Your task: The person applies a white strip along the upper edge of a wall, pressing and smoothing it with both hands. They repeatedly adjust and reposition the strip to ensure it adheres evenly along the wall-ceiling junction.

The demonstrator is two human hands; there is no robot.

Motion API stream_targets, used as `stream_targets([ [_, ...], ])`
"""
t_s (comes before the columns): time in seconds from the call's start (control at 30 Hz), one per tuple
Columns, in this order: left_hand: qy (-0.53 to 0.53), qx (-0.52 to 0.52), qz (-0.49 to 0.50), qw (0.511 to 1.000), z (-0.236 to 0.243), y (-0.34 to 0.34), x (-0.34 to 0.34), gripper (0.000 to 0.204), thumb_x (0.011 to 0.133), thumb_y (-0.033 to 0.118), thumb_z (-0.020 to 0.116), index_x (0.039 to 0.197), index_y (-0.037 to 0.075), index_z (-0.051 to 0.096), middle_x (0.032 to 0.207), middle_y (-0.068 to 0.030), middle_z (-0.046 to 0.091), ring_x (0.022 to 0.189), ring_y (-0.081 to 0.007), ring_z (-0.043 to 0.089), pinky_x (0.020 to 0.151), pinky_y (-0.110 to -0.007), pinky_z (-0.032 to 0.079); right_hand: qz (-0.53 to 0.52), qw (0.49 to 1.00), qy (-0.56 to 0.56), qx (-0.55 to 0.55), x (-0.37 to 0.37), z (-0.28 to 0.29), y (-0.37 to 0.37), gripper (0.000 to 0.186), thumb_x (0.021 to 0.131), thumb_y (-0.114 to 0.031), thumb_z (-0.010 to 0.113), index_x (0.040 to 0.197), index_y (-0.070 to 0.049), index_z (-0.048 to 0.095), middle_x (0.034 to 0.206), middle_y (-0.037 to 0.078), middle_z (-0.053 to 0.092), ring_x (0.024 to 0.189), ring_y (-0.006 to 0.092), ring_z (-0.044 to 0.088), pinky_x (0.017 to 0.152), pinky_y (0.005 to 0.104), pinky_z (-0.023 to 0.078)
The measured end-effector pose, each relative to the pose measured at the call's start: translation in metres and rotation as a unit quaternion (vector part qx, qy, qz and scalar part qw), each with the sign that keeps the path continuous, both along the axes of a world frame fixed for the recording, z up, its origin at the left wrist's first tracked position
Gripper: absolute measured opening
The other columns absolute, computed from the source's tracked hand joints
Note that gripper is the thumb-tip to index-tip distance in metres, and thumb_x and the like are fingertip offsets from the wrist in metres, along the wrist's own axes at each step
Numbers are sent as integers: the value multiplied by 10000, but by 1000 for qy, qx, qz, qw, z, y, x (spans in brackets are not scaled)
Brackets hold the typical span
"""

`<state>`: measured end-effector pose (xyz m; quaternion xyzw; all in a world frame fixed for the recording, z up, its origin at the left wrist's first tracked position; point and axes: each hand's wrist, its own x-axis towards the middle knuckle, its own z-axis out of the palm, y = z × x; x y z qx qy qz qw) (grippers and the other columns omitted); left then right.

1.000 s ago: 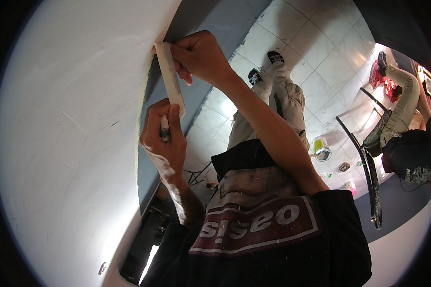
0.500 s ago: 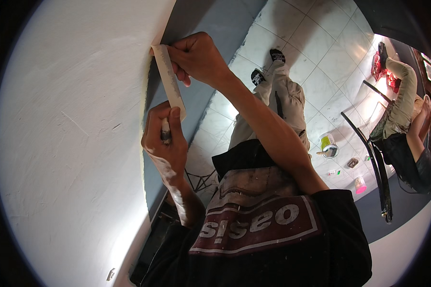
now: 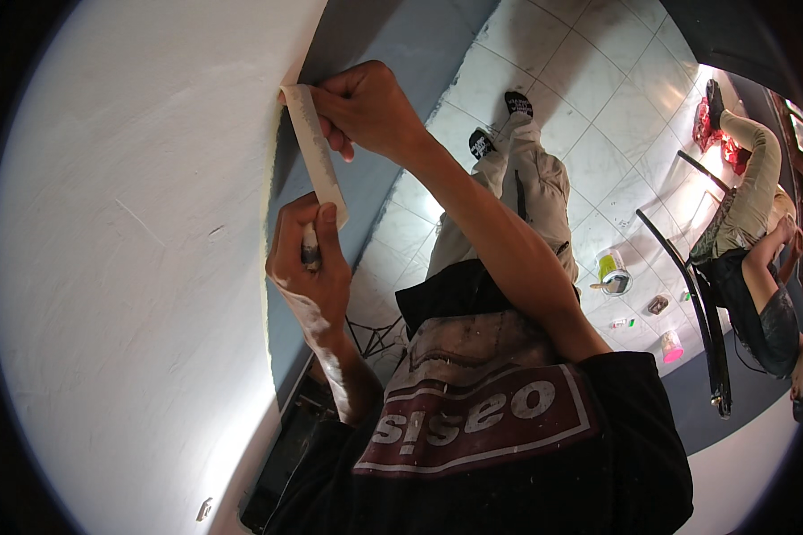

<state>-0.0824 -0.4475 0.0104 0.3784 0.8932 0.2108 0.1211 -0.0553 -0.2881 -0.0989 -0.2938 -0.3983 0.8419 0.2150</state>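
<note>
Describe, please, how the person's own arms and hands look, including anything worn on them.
The left hand and right hand wear no gloves, and no watch or bracelet shows on either wrist. The forearms are bare. Above them come the short, loose black sleeves of a T-shirt, with no print visible on the sleeves.

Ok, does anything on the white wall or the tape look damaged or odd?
Yes. The white wall, at left, has a thin scratch-like line and a small dark nick, breaking its plain surface. The tape between left hand and right hand has greyish smudges.
</note>
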Motion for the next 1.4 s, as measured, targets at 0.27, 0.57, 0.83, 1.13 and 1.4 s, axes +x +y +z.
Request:
stream_targets([
  [0.27, 12, 8, -13, 1000, -3, -10, 0, 205, 1058, 230, 668, 988, 39, 696, 848, -56, 721, 687, -91, 561, 608, -275, 436, 4, 1000, -4, -1, -3, -2, -5, 416, 1022, -217, 696, 675, 12, 728, 562, 79, 665, 416, 118, 619, 435, 244, 524],
  [0.57, 8, -12, 3, 1000, -5, -10, 5, 129, 1026, 141, 688, 957, 32, 684, 901, -87, 748, 707, -135, 645, 615, -310, 488, 7, 1000, 0, -5, 1, -4, -3, 414, 1019, -220, 702, 675, 9, 730, 569, 79, 669, 414, 115, 615, 428, 248, 520],
  [0.83, 2, -15, 4, 1000, -6, -15, 5, 125, 1025, 140, 690, 965, 31, 683, 906, -93, 745, 717, -138, 651, 623, -311, 492, 1, 1000, 8, -8, -2, -7, -9, 412, 1009, -220, 706, 669, 14, 720, 565, 83, 665, 425, 121, 622, 430, 258, 514],
  [1.13, -88, 32, -25, 995, 0, -6, 24, 210, 1067, 201, 625, 995, 5, 654, 1022, -146, 757, 856, -165, 675, 754, -315, 540, -33, 999, 19, 15, -14, -15, -22, 301, 1037, -188, 668, 907, 57, 785, 716, 105, 733, 585, 142, 713, 515, 270, 570],
  [1.4, -128, 47, -61, 989, -8, 37, 39, 136, 967, 103, 731, 930, 1, 650, 1108, -229, 755, 959, -307, 763, 819, -367, 580, 31, 987, 134, -82, -10, -28, -17, 233, 1038, -150, 680, 1060, 63, 772, 893, 158, 788, 800, 231, 790, 750, 337, 653],
])
